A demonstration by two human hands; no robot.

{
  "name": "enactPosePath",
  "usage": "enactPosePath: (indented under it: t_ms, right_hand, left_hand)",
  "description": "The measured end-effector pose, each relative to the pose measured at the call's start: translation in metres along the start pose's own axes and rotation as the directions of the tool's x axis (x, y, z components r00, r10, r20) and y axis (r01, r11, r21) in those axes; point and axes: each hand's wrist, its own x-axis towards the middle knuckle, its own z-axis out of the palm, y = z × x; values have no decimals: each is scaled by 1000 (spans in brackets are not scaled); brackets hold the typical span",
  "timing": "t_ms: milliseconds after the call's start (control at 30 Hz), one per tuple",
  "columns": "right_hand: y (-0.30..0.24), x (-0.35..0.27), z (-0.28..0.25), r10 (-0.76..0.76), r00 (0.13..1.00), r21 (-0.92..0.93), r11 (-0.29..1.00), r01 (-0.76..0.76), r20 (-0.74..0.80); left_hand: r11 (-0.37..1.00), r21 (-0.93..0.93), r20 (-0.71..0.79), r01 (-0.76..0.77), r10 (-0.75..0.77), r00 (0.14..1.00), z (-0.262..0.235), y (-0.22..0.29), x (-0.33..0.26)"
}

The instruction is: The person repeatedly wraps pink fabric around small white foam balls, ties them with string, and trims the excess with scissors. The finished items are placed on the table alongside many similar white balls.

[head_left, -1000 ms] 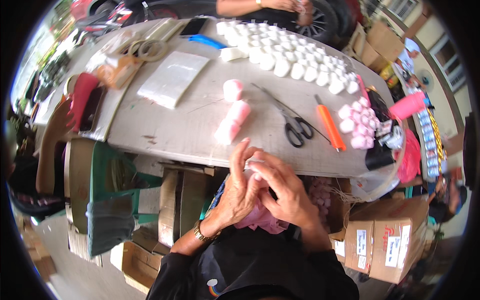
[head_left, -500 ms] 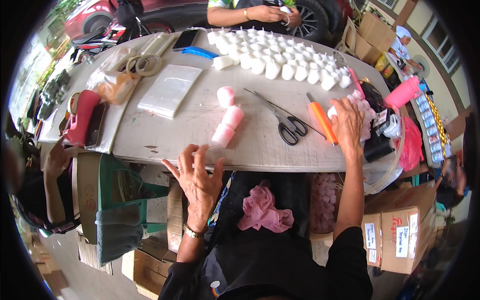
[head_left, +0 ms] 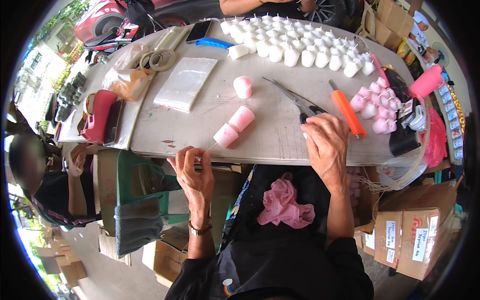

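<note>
My left hand (head_left: 194,169) is at the table's near edge, its fingertips pinched on the thin wick of a pink candle (head_left: 226,135) that lies on its side. A second pink candle (head_left: 241,118) lies right behind it, and a third (head_left: 243,86) stands farther back. My right hand (head_left: 327,142) lies palm down on the grey table (head_left: 280,140), with its fingers curled over the black handles of the scissors (head_left: 295,97). An orange utility knife (head_left: 346,112) lies just right of that hand. A pink cloth (head_left: 285,205) rests on my lap.
Rows of white candles (head_left: 300,45) and a cluster of pink candles (head_left: 375,102) fill the far right of the table. Clear bags (head_left: 185,82), tape rolls (head_left: 157,60) and a phone (head_left: 199,31) lie at the left. Cardboard boxes (head_left: 410,235) stand at my right. One person (head_left: 55,190) sits at my left, and another is across the table.
Both hands left my lap, where they held something together. The right reached to the pink candles, then came back onto the scissors. The left closed on the candle's wick.
</note>
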Motion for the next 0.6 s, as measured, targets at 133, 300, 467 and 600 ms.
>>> enactPosePath:
  t_ms: [133,300,467,600]
  right_hand:
    - [-11,-7,7,0,1000,79,997,1,-14]
    - [-14,-13,6,-7,1000,126,992,9,-18]
    - [-20,-14,10,-15,1000,164,986,15,-5]
    - [-34,-11,14,-62,998,277,959,60,0]
  left_hand:
    - [995,94,-18,38,-37,999,-2,-6,3]
    - [992,45,5,121,-121,993,-8,-7,8]
    - [955,-297,-89,2,-30,996,-10,5,12]
    - [802,-597,25,12,3,1000,-9,24,16]
